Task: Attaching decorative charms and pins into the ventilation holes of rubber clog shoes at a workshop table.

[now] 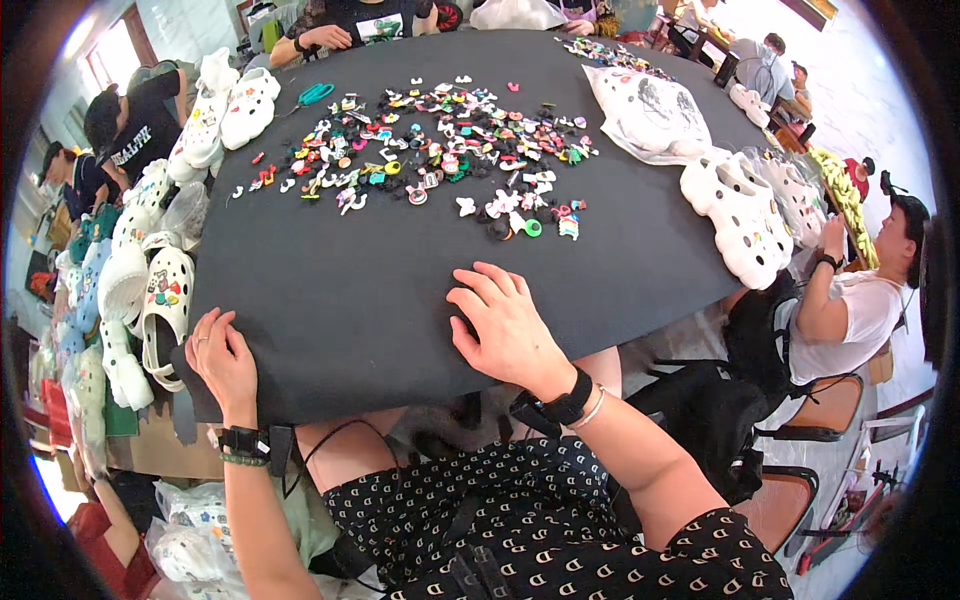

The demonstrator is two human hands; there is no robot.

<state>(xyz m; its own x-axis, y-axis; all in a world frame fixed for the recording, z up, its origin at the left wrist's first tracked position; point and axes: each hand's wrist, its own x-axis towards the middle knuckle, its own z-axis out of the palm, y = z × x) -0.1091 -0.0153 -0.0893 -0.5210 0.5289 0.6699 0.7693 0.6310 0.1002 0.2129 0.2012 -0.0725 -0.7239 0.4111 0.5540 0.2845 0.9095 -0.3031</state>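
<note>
step: your left hand (222, 362) and right hand (508, 328) flat on black table (340, 290), fingers spread, empty | next: reach charms (440, 150)

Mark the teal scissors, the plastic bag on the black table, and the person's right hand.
teal scissors (314, 94), head view, on the handles.
plastic bag (650, 115), head view, on its middle.
right hand (507, 325), head view, on the back of the hand, flat on the table.
</note>
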